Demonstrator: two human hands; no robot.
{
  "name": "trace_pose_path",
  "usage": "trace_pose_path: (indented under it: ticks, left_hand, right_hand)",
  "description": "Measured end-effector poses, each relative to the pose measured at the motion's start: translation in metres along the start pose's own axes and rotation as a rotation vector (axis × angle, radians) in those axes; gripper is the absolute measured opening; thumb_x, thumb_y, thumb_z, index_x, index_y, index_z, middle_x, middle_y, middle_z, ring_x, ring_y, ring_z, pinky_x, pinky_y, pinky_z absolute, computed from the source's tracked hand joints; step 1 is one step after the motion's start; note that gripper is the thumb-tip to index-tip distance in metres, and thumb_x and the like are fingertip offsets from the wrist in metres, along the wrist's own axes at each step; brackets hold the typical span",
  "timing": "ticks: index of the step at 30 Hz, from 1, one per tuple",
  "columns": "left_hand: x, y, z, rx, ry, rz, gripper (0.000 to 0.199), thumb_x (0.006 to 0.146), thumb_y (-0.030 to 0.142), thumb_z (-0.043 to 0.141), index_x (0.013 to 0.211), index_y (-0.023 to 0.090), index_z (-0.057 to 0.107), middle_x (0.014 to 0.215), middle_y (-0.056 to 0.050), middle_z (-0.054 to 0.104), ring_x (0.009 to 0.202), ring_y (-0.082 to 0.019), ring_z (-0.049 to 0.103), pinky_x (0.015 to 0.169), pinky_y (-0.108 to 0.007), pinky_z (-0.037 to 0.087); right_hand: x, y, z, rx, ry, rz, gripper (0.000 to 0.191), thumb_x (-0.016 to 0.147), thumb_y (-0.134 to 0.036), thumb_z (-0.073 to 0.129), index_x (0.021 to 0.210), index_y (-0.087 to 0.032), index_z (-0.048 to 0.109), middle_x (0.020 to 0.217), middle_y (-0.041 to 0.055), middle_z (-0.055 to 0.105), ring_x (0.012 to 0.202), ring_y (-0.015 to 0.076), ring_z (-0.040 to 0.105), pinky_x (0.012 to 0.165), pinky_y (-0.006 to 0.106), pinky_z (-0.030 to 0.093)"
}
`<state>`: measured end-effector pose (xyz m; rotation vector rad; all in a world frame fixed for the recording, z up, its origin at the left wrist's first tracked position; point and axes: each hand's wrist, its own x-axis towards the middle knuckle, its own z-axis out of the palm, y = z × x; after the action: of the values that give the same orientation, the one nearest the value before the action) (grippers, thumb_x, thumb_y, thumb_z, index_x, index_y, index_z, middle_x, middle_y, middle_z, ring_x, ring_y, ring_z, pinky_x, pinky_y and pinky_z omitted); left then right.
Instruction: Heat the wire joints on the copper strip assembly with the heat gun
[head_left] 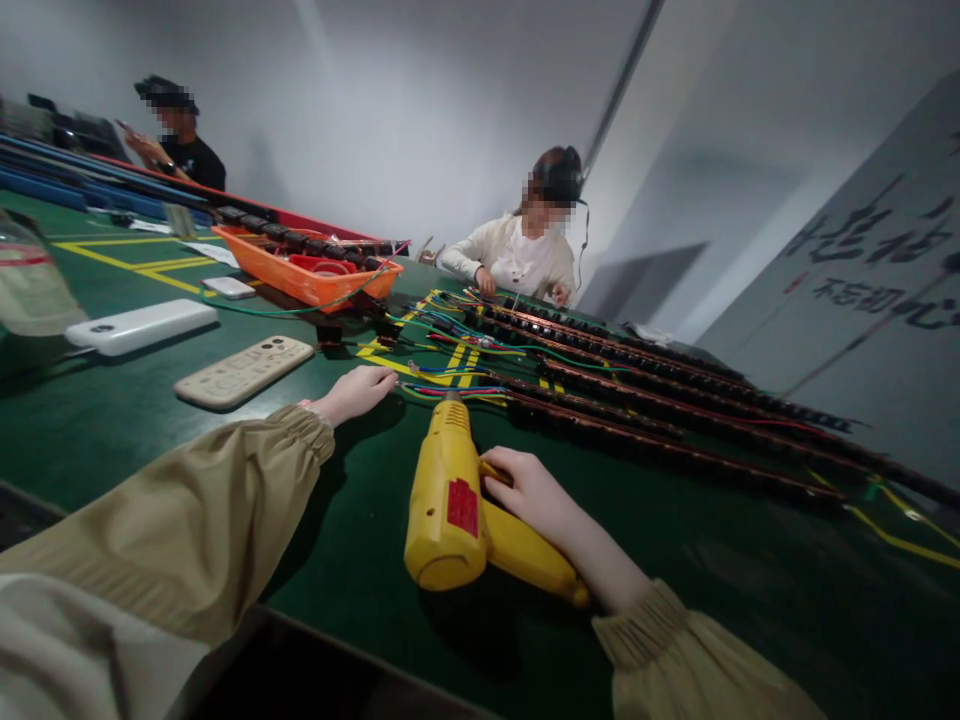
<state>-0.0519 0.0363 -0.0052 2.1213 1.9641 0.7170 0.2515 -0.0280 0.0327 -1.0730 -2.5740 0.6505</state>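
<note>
**Yellow heat gun (431, 490) in the right hand (529, 485), coloured wires (424, 388) at the left**

A green table (345, 540) marked with yellow lines fills most of the frame. Long dark strips (675, 449) with coppery edges run from the centre to the right edge. Two other people sit beyond, one at upper centre (525, 255), one at upper left (196, 160). An orange tray (315, 290) of dark parts stands left of upper centre.

The heat gun lies across lower centre, nozzle pointing up the frame towards the wires; the right hand is closed around its handle. Left of centre, the left hand (358, 393) has its fingertips pinched together on the wires' ends. A cream patterned case (244, 373) and a white device (142, 327) lie at centre left.
</note>
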Motion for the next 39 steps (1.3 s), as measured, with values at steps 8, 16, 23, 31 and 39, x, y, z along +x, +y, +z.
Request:
trace_pose_path:
  ticks: [8, 16, 23, 31, 39]
  left_hand:
    - [-0.001, 0.0, 0.0, -0.013, 0.028, 0.042, 0.049, 0.086, 0.05, 0.028, 0.082, 0.02, 0.066, 0.081, -0.004, 0.066, 0.073, -0.018, 0.057, 0.064, -0.025, 0.039]
    - [0.002, 0.0, 0.003, 0.007, 0.029, -0.006, 0.05, 0.085, 0.052, 0.029, 0.089, 0.021, 0.069, 0.093, -0.005, 0.068, 0.085, -0.021, 0.06, 0.071, -0.025, 0.042]
    - [0.005, -0.003, 0.004, -0.011, 0.024, 0.017, 0.05, 0.088, 0.048, 0.027, 0.099, 0.021, 0.068, 0.104, -0.005, 0.067, 0.095, -0.02, 0.06, 0.076, -0.023, 0.043]
    - [0.008, -0.004, 0.005, -0.014, -0.002, 0.017, 0.048, 0.088, 0.048, 0.029, 0.101, 0.023, 0.067, 0.101, -0.005, 0.067, 0.093, -0.02, 0.06, 0.074, -0.024, 0.043]
    - [-0.001, 0.006, -0.003, 0.048, -0.014, -0.014, 0.046, 0.09, 0.045, 0.028, 0.093, 0.02, 0.067, 0.099, -0.007, 0.067, 0.089, -0.02, 0.06, 0.073, -0.024, 0.042]
  right_hand:
    - [0.011, -0.011, 0.011, -0.008, 0.006, -0.054, 0.007, 0.081, -0.017, 0.053, 0.081, -0.017, 0.06, 0.084, 0.0023, 0.059, 0.076, 0.0136, 0.053, 0.068, 0.025, 0.039]
    - [0.032, -0.026, 0.026, -0.019, 0.007, -0.101, 0.005, 0.079, -0.017, 0.054, 0.079, -0.017, 0.059, 0.081, 0.001, 0.058, 0.075, 0.0129, 0.052, 0.067, 0.024, 0.038]
    - [0.044, -0.033, 0.034, -0.012, 0.005, -0.126, 0.007, 0.08, -0.02, 0.053, 0.083, -0.018, 0.06, 0.083, 0.0016, 0.06, 0.076, 0.0137, 0.053, 0.069, 0.025, 0.039]
    - [0.043, -0.035, 0.031, 0.009, -0.017, -0.079, 0.008, 0.079, -0.019, 0.053, 0.083, -0.018, 0.06, 0.082, 0.0012, 0.061, 0.076, 0.0142, 0.053, 0.068, 0.024, 0.038]
    - [0.041, -0.036, 0.029, 0.024, -0.022, -0.086, 0.008, 0.081, -0.022, 0.052, 0.081, -0.017, 0.059, 0.081, 0.0008, 0.06, 0.074, 0.0134, 0.052, 0.067, 0.024, 0.038]
